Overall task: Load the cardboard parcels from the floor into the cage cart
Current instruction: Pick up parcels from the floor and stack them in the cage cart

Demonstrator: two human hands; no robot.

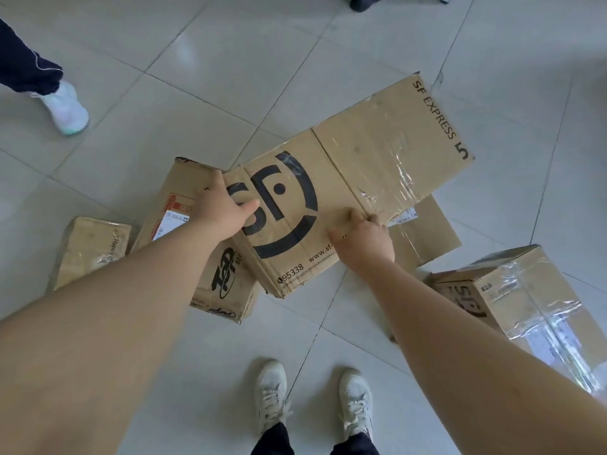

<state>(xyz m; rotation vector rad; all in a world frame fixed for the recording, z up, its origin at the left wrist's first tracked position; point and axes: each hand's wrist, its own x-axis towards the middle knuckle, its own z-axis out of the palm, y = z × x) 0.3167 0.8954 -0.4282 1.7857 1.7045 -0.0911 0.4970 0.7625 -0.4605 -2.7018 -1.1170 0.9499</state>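
Cardboard parcels (361, 159) lie scattered on pale tiled floor (230, 60).

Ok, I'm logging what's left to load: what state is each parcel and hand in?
Large SF parcel: taped shut, gripped at two edges.
Left hand: grips its left edge.
Right hand: grips its near edge.
Top parcel: on floor, partly beneath the large one.
Small parcel: on floor, crumpled.
Right SF parcel: on floor, taped shut.

Print on the parcels
Flat box (361, 165) — "SF EXPRESS 5" at 1 o'clock, SF logo at centre, "95338" at 6; small box (512, 290) at 4 o'clock — SF logo.
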